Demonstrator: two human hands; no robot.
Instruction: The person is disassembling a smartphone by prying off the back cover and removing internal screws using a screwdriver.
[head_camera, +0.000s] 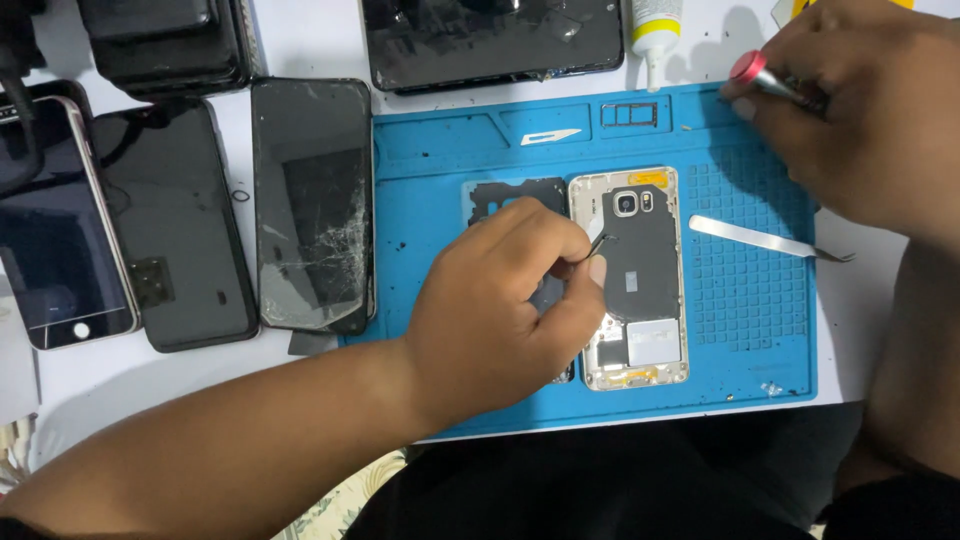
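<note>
An opened smartphone (632, 275) with a gold frame lies back-up on a blue repair mat (440, 200), its camera and inner plate exposed. My left hand (505, 305) rests over its left edge and pinches thin dark tweezers (596, 243), the tips touching the phone's upper left side. A dark removed panel (500, 193) lies partly under that hand. My right hand (860, 110) is at the mat's top right corner, gripping a screwdriver with a red cap (757, 75).
A flat metal pry tool (765, 238) lies on the mat's right grid. A cracked black phone (312, 205) and two more phones (175, 225) lie to the left. A large dark screen (490, 40) and a glue bottle (655, 30) sit behind the mat.
</note>
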